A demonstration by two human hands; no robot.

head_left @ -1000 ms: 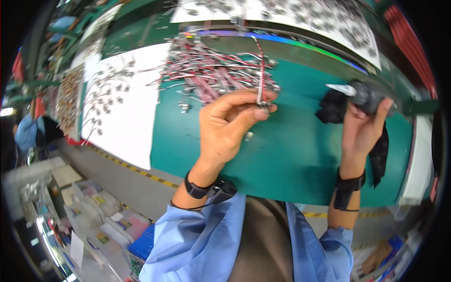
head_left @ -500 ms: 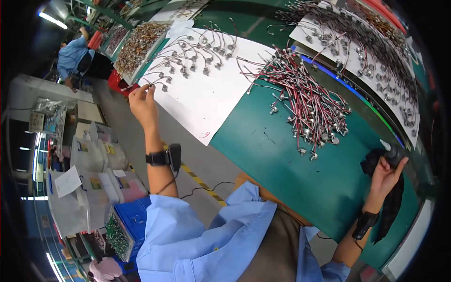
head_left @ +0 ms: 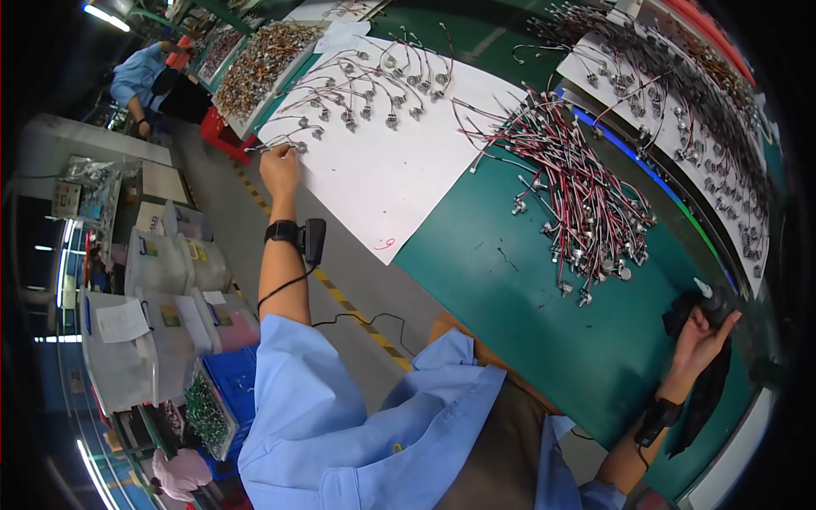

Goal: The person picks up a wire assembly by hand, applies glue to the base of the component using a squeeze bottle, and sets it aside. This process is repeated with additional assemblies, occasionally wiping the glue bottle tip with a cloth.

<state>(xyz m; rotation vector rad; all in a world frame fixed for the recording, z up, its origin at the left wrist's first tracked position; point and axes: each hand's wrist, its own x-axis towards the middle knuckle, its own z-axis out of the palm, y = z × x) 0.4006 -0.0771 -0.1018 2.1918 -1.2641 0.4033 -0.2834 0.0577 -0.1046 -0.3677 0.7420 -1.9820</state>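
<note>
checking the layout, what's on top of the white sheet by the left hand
Small wired metal parts lie on the white sheet, mostly in its far half; a red mark shows by the near corner. The left hand hides whatever lies beneath it.

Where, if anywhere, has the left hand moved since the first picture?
Yes: the left hand moved left, from over the green mat to the left edge of the white sheet.

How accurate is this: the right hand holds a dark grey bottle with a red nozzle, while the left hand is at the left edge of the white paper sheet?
Not quite: the nozzle is white, not red, as the head view shows. The right hand does hold the dark grey bottle, and the left hand is at the left edge of the white paper sheet.
</note>
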